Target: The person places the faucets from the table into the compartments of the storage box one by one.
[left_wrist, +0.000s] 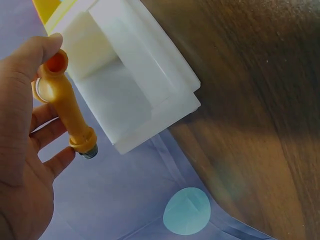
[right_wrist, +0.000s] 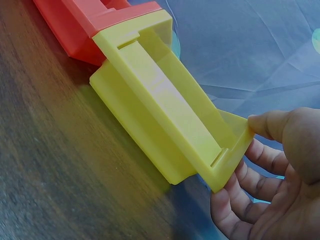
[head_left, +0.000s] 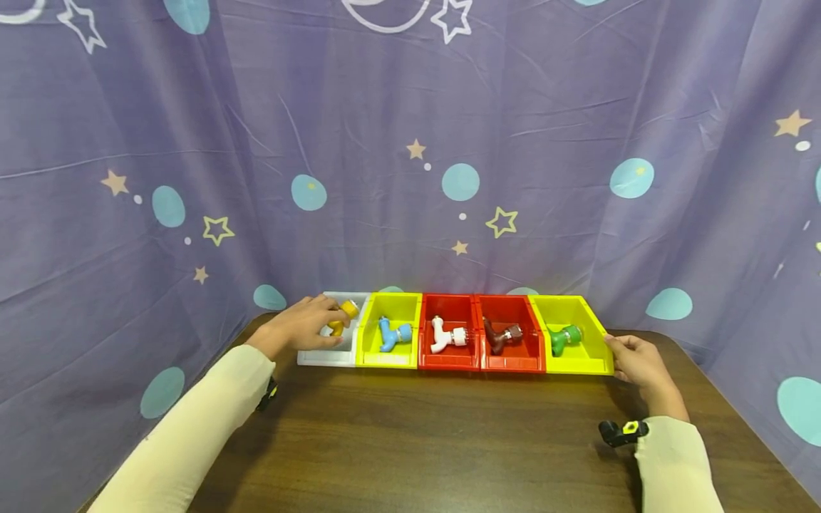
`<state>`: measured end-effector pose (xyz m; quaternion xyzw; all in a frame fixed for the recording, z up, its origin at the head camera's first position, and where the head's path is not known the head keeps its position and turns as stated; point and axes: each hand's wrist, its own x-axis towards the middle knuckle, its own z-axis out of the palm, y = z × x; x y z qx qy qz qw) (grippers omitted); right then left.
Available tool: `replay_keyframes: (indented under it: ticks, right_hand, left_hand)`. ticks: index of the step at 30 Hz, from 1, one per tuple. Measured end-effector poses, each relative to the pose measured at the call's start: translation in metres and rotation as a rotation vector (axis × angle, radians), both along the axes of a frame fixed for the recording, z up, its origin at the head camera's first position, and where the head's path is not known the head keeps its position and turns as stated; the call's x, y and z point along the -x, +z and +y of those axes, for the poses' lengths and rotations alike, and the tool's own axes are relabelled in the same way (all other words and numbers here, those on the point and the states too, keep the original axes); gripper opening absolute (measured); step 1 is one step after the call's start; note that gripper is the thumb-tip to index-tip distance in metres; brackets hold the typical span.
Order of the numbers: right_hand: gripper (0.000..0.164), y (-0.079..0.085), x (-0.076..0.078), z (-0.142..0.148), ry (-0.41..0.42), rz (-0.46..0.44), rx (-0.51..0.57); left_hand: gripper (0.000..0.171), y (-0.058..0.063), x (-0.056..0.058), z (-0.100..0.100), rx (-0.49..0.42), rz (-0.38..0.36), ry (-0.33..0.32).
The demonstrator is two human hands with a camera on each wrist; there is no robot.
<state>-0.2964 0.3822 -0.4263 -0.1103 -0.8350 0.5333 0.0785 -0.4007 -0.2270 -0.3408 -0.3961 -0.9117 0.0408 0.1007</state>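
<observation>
My left hand holds a yellow plastic tap by its body, over the white bin at the left end of a joined row. In the left wrist view the tap's dark threaded end points down, thumb and fingers about it. My right hand pinches the outer side rim of the yellow bin at the right end, thumb on top and fingers beneath. A green tap lies in that bin.
Between the end bins, another yellow bin holds a blue tap. Two red bins hold a white tap and a maroon tap. The row stands at the back of the brown wooden table, before a purple patterned curtain.
</observation>
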Motion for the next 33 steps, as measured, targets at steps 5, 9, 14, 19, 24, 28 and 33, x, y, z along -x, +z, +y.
replay_keyframes:
  ticks: [5,9,14,19,24,28,33]
  right_hand:
    - [0.06,0.0,0.0,0.0,-0.005,0.002,-0.002]
    - [0.061,0.001,0.0,0.0,-0.001,0.002,0.003]
    - [0.062,-0.001,0.0,0.001,0.006,-0.001,0.012]
    - [0.062,-0.001,0.0,0.001,-0.004,-0.008,0.009]
    - [0.061,-0.001,0.001,0.001,-0.005,-0.008,0.01]
    - [0.061,-0.001,0.001,0.001,-0.006,0.0,0.01]
    - [0.063,-0.003,0.001,0.001,-0.008,-0.003,0.004]
  left_hand:
    - [0.029,-0.004,0.005,0.001,0.054,0.013,0.021]
    - [0.031,-0.006,0.01,0.002,0.08,-0.003,0.048]
    - [0.03,-0.008,0.016,0.003,0.101,-0.033,0.08]
    - [0.028,-0.008,0.02,0.005,0.15,-0.024,0.079]
    - [0.027,-0.008,0.023,0.007,0.204,-0.008,0.04]
    - [0.026,-0.01,0.026,0.009,0.245,-0.005,0.012]
    - [0.023,-0.012,0.029,0.01,0.293,0.004,-0.032]
